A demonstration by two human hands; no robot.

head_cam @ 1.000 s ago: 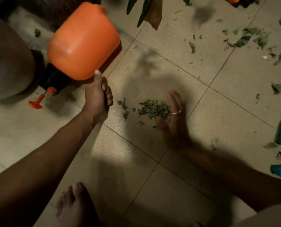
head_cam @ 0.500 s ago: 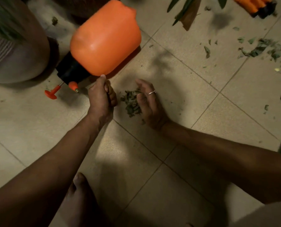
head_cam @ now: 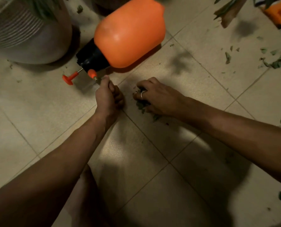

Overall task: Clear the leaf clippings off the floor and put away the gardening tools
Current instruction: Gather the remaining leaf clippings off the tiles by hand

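While the left hand [head_cam: 108, 97] curls its fingers round the tilted orange plastic sprayer bottle [head_cam: 130, 35] near its nozzle, the nearer right hand [head_cam: 157, 98], at its three o'clock, bunches its fingers on the small pile of green leaf clippings [head_cam: 142, 106] on the beige tiled floor [head_cam: 38, 112].

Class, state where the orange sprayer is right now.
Head view, upper centre: the orange sprayer sits right of the ribbed pot, its nozzle by the left hand.

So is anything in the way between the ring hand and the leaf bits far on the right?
No. The right hand grips a clump of clippings; only bare floor lies between it and the scattered clippings. The orange sprayer in the left hand is on the other side.
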